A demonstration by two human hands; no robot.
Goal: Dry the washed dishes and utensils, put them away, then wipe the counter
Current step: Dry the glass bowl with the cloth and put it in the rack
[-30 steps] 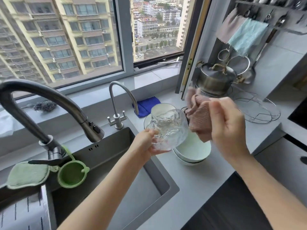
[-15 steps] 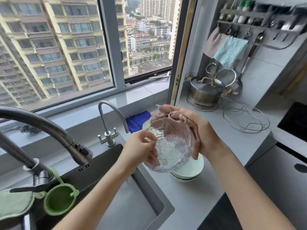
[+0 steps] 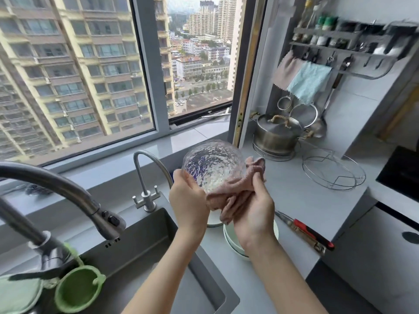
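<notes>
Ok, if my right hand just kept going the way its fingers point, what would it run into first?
Your right hand points up and left into the pink cloth it grips; right behind that is the glass bowl your left hand holds. Beyond, probably the windowsill, depth unclear.

Nothing fancy on my end tbh, just my left hand (image 3: 189, 200) and right hand (image 3: 254, 214), both bare, with my left forearm (image 3: 167, 268) and right forearm (image 3: 278, 275) bare all the way to the bottom of the shot.
</notes>
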